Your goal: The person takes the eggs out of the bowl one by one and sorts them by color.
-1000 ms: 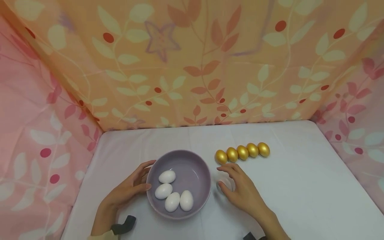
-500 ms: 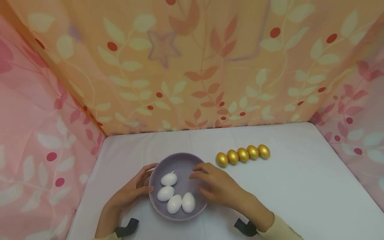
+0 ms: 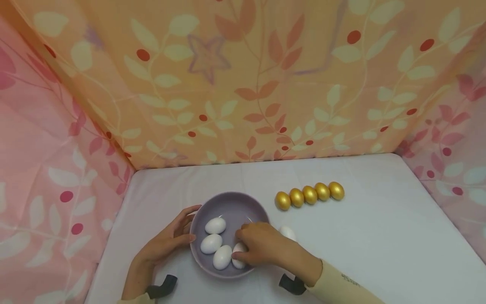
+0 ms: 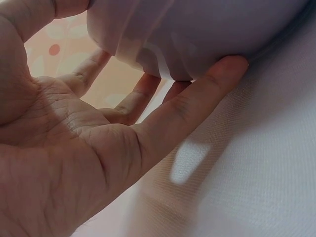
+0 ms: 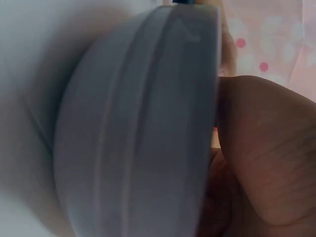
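A round mauve bowl point(image 3: 235, 207) on the table holds several white eggs point(image 3: 211, 244). My left hand point(image 3: 172, 236) holds the bowl's left side, with its thumb near the rim. In the left wrist view, fingertips point(image 4: 229, 66) touch the bowl's outer wall. Reaching over the right rim, my right hand point(image 3: 262, 242) pinches the rightmost egg in the bowl point(image 3: 238, 248) between thumb and fingers and partly covers it. Outside the bowl, just behind the right wrist, lies another white egg point(image 3: 287, 232), partly hidden. The right wrist view shows mostly the bowl's outer wall point(image 5: 138, 128).
Several golden eggs point(image 3: 309, 194) lie in a slanting row on the white-covered table point(image 3: 379, 228), behind and right of the bowl. Patterned orange cloth point(image 3: 258, 63) hangs at the back. Pink patterned cloth point(image 3: 45, 211) hangs at the sides.
My right hand has moved left from the white egg on the table into the bowl, down onto the rightmost egg there. The left hand stays at the bowl.
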Demonstrator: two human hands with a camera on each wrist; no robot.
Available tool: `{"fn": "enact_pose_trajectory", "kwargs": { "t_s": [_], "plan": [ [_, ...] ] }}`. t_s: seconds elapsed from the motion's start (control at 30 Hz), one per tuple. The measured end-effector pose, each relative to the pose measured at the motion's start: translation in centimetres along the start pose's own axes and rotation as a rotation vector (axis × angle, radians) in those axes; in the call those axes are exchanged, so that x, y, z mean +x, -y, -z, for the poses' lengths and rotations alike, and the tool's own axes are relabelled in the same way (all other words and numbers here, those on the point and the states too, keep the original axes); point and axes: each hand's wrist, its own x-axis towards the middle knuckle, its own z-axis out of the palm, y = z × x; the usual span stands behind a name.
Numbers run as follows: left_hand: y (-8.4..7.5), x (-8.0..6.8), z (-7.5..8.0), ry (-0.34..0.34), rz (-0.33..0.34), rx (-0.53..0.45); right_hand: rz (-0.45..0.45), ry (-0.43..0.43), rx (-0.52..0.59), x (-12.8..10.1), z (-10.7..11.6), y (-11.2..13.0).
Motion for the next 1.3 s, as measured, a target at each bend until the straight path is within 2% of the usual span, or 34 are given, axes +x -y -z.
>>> {"fn": "enact_pose_trajectory", "kwargs": {
  "t_s": [0.3, 0.43, 0.6, 0.9, 1.03, 1.3],
  "plan": [
    [-0.1, 0.0, 0.0, 0.01, -0.013, -0.003, -0.05, 0.097, 0.041, 0.0, -0.1, 0.3],
    [-0.3, -0.5, 0.2, -0.001, -0.019, 0.001, -0.036, 0.11, 0.096, 0.1, 0.1, 0.3],
    [-0.4, -0.8, 0.1, -0.014, -0.016, 0.005, -0.005, 0.102, 0.108, 0.2, 0.2, 0.3],
    [-0.2, 0.2, -0.2, 0.01, -0.018, 0.005, -0.019, 0.036, 0.074, -0.4, 0.0, 0.1],
    [-0.3, 0.1, -0.1, 0.011, -0.031, 0.007, -0.018, 0.008, 0.099, -0.4, 0.0, -0.1],
    [-0.2, 0.0, 0.0, 0.015, -0.022, -0.011, -0.042, -0.164, 0.179, -0.7, -0.4, -0.7]
  ]
}}
